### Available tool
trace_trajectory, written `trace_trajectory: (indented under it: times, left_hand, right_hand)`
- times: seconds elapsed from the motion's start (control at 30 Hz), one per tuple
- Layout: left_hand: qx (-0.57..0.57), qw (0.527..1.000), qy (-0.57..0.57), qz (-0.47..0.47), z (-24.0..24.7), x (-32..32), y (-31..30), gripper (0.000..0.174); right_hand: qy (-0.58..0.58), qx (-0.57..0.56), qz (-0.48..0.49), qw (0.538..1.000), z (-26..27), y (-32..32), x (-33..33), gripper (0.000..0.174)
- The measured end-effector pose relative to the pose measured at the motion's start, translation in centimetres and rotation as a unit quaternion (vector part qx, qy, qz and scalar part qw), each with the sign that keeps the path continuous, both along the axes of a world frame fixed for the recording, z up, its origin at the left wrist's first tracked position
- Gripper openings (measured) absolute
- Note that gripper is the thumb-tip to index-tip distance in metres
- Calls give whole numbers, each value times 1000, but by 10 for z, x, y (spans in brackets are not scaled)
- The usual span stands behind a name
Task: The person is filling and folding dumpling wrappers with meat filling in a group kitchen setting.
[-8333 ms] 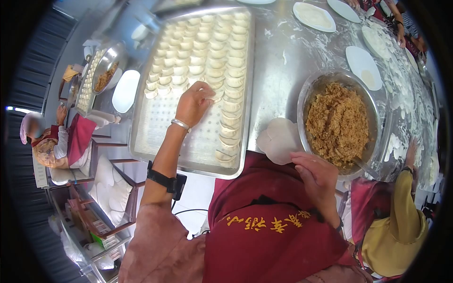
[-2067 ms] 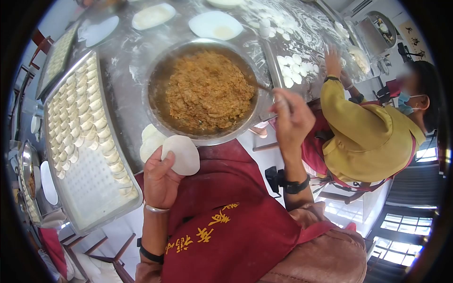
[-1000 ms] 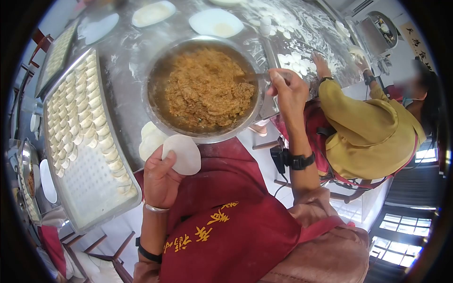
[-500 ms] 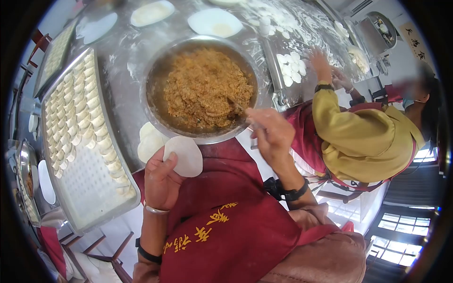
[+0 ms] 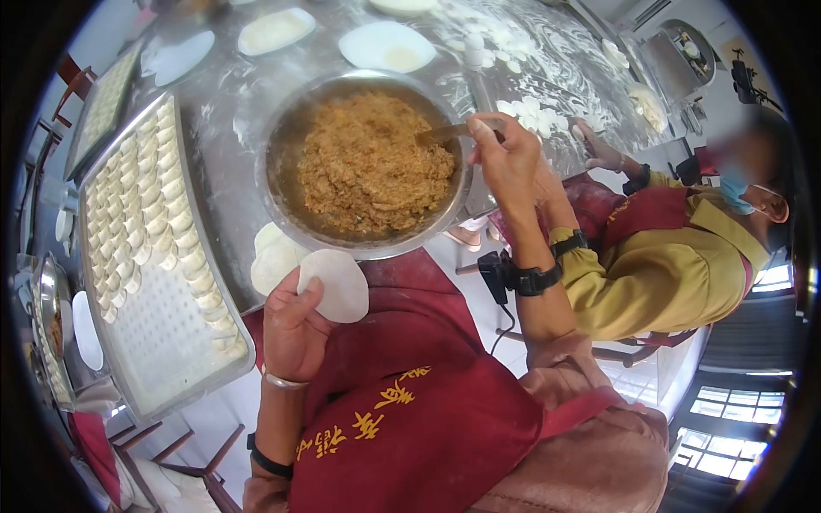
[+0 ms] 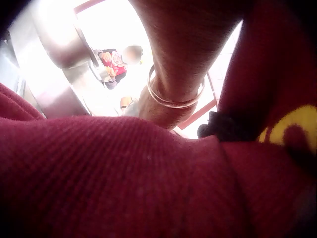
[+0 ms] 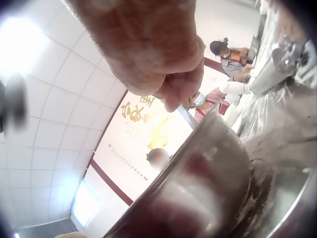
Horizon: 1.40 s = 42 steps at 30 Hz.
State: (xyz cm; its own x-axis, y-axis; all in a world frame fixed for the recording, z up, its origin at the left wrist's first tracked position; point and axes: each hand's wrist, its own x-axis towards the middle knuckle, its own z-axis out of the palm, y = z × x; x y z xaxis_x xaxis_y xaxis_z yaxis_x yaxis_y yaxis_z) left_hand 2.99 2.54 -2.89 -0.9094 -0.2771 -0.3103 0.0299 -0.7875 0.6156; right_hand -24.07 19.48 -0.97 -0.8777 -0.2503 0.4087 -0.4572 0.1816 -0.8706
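Note:
My left hand (image 5: 295, 329) pinches a round dough wrapper (image 5: 340, 286) between thumb and fingers, just below the metal bowl (image 5: 282, 209). More wrappers (image 5: 274, 256) lie at the table edge beside it. Brown filling (image 5: 376, 162) is heaped in the bowl. Over the bowl's right rim, my right hand (image 5: 509, 162) grips the handle of a utensil (image 5: 445, 132), whose far end meets the filling. In the right wrist view my right hand (image 7: 148, 49) is above the bowl's side (image 7: 198, 183), its fingers curled. The left wrist view shows only forearm, bracelet and apron, the hand hidden.
A tray (image 5: 154, 398) with rows of dumplings (image 5: 150, 205) stands left of the bowl. White plates (image 5: 389, 47) lie beyond it. Floured table (image 5: 547, 77) extends to the upper right. A person in a yellow top (image 5: 658, 282) works close by on the right.
Earlier, my right hand placed a dumpling on the tray. Over the last second it dipped toward me with the utensil, then moved back up and right. The left hand still holds its wrapper; the neighbour leans nearer.

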Motion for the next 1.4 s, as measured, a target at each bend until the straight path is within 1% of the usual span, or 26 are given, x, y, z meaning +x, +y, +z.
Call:
trace_trajectory:
  times: [0.1, 0.17, 0.2, 0.27, 0.37, 0.47, 0.53, 0.57, 0.6, 0.7, 0.73, 0.83, 0.87, 0.93, 1.03, 1.13, 1.23, 1.27, 1.37, 1.4]
  left_hand:
    - [-6, 1000, -4, 7, 2, -1, 0, 37]
    - [-5, 1000, -3, 9, 1, 0, -1, 37]
    - [0, 1000, -8, 9, 0, -1, -1, 37]
    - [7, 1000, -17, 9, -2, -3, -1, 36]
    - [13, 1000, -5, -10, -1, -3, -1, 36]
    - [14, 1000, -7, 2, 0, -5, 1, 38]
    - [7, 1000, -7, 1, -1, -4, 0, 39]
    - [4, 1000, -7, 1, -1, -4, 0, 39]
    - [6, 1000, -3, 4, 0, -3, -1, 39]
    - [10, 1000, 3, 10, 1, -2, -1, 39]
    - [11, 1000, 3, 12, 1, -2, -1, 39]
    - [8, 1000, 5, 12, 0, -1, -1, 38]
    - [6, 1000, 6, 13, 0, -1, -2, 37]
    - [7, 1000, 4, 11, 0, 1, -2, 37]
    - [8, 1000, 0, 11, -1, 1, -3, 37]
    - [13, 1000, -1, 8, -3, 0, -3, 36]
    - [17, 1000, 4, 1, -3, 0, -3, 36]
    - [20, 1000, 7, -1, -3, 1, -3, 36]
    - [14, 1000, -9, 5, -1, 4, -5, 36]
    - [10, 1000, -9, 9, -2, 6, -5, 37]
  right_hand:
    - [38, 24, -27, 999, 6, -4, 13, 12]
    - [191, 98, -48, 976, 0, 0, 24, 10]
    - [265, 135, -59, 953, -6, 3, 30, 9]
    - [332, 143, -5, 932, -30, 5, 47, 9]
    - [292, 141, 38, 945, -23, 4, 88, 11]
    - [186, 106, 6, 977, -5, 17, 90, 10]
    - [60, 38, -29, 997, 15, 18, 91, 11]
    - [-3, 3, -46, 999, 20, 17, 90, 11]
    - [-39, -42, -58, 997, 20, 13, 86, 14]
    - [-113, -55, -41, 991, 1, 11, 60, 15]
    - [-129, -43, -58, 989, -8, 10, 49, 16]
    - [-110, -47, -74, 990, -17, 8, 32, 15]
    - [-84, -34, -75, 993, -16, 8, 31, 15]
    - [-35, -7, -80, 996, -5, 4, 35, 15]
    - [3, -20, -95, 995, 22, 0, 56, 14]
    - [-86, -133, -12, 987, 29, -2, 70, 12]
    - [-96, -66, -40, 992, 1, 0, 47, 11]
    - [-69, -30, -71, 995, -15, 4, 36, 11]
    - [-89, -15, -87, 992, 7, 5, 47, 14]
    - [-56, -15, -75, 995, 8, 8, 50, 13]
